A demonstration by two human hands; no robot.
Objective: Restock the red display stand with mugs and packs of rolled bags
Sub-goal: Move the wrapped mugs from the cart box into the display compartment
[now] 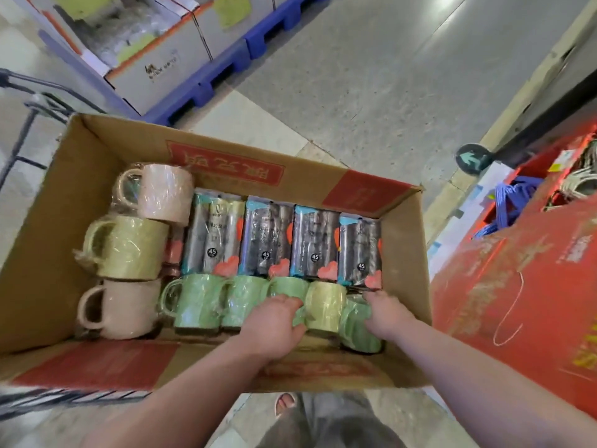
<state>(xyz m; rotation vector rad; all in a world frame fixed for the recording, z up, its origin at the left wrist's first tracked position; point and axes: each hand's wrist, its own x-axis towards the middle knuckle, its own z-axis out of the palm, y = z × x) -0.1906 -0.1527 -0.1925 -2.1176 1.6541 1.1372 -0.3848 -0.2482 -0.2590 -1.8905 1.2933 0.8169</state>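
An open cardboard box point(48, 240) holds wrapped mugs lying on their sides and a row of several packs of rolled bags point(268, 240). Pink and yellow-green mugs point(129, 247) lie at the left; a row of green mugs point(193, 305) runs along the near side. My left hand point(274, 324) grips a green mug point(287, 287) in that row. My right hand point(386, 313) grips the rightmost green mug point(358, 331). A pale yellow-green mug point(324, 308) lies between my hands. The red display stand point(517, 292) stands to the right of the box.
The box sits on a dark wire cart point(35, 108). Cardboard cartons point(155, 53) on a blue pallet point(226, 72) stand beyond it. Blue bags point(510, 202) lie in the stand's top. Grey floor point(371, 76) stretches ahead, with a green arrow sticker point(472, 158).
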